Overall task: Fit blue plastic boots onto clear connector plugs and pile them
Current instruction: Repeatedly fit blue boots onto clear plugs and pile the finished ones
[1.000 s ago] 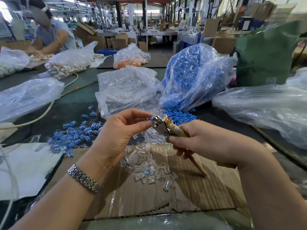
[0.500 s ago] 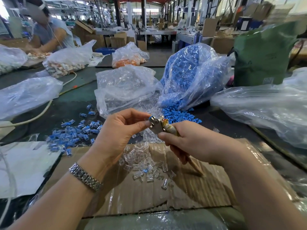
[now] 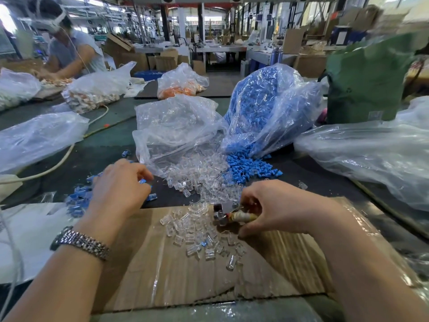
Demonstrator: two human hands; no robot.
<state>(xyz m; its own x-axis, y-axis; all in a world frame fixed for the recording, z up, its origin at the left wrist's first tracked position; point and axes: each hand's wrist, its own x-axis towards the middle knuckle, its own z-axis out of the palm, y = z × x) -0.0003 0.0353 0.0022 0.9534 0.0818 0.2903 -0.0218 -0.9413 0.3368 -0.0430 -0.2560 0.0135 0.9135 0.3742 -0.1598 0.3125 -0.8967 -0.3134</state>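
Head view: left hand [image 3: 120,184] palm-down over pile of finished blue-booted plugs [image 3: 79,196] on dark mat, fingers curled; whether pinching one, cannot tell. Right hand [image 3: 271,205] gripping small metal tool [image 3: 226,211] with yellowish handle, tip down at loose clear connector plugs [image 3: 199,235] on taped cardboard [image 3: 162,275]. Blue boots [image 3: 248,166] spilling from clear bag [image 3: 267,108] beyond; bag of clear plugs [image 3: 176,126] beside it.

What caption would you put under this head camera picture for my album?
Left hand reaches over the finished blue pile while the right hand holds a tool above clear plugs.
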